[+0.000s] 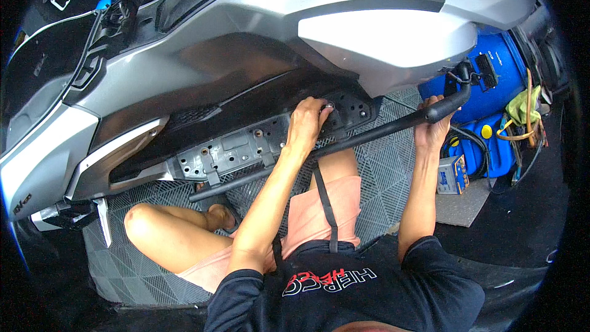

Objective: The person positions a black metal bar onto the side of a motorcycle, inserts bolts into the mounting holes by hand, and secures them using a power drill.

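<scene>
A grey and silver motor scooter [264, 18] fills the upper part of the head view. Along its lower side runs a dark metal plate [230, 147] with several holes and bolts. My left hand [305, 124] rests at the plate's right part, thumb and fingers pinched on a small shiny bolt [330, 106], partly covered by the fingertips. A long black tube [362, 139] slants in front of the plate, and my left forearm passes over it. Near the tube's bent right end, my right hand [434, 124] is wrapped round it from behind, its palm partly hidden.
A blue barrel [501, 71] stands at the right, with a blue case [496, 147], a small box [453, 175] and a black cable [474, 147] below it. Yellow-green cloth [524, 106] lies beside them. I sit cross-legged on grey floor tiles [141, 270].
</scene>
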